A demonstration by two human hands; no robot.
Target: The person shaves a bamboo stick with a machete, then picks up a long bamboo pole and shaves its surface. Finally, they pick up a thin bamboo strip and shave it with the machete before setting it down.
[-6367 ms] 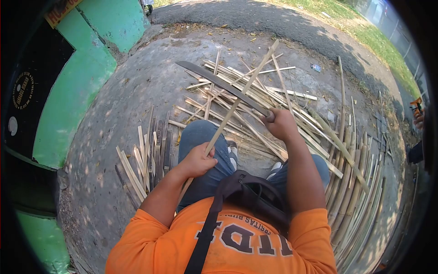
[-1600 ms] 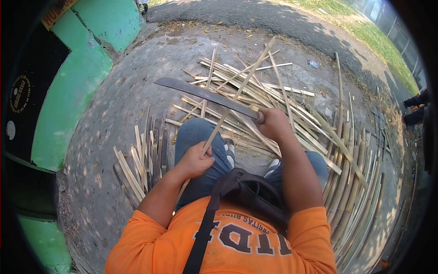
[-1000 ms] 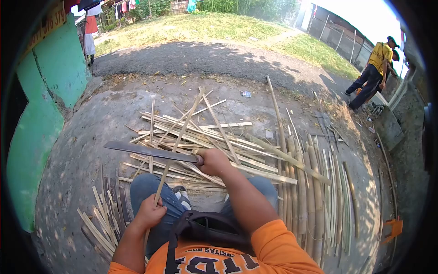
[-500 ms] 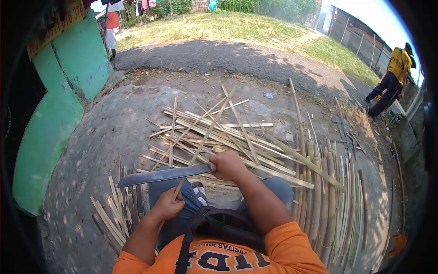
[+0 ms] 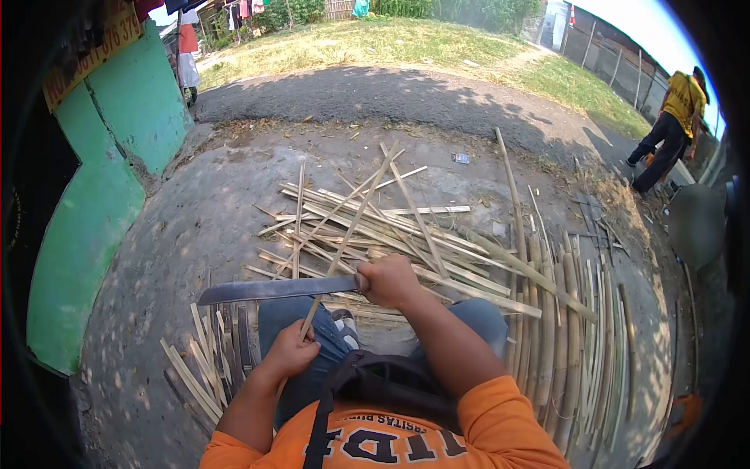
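My right hand (image 5: 389, 280) is wrapped round the handle of a machete (image 5: 273, 290), whose long dark blade points left. The blade lies across a thin bamboo strip (image 5: 344, 242), a little above my left hand. Closed round the lower part of that strip is my left hand (image 5: 291, 349), over my left knee. The strip slants up and away to the right, above a loose pile of split bamboo (image 5: 406, 230) on the ground in front of my feet.
Bamboo poles (image 5: 558, 344) lie in rows at the right. More split strips (image 5: 191, 371) lie at the left, near a green wall (image 5: 94, 203). A person in a yellow shirt (image 5: 681, 102) stands at the upper right, by the road (image 5: 351, 94).
Both hands, the machete and the strip keep nearly the same pose. The view has shifted slightly. At the far right, a blurred round shape now shows below the person in yellow.
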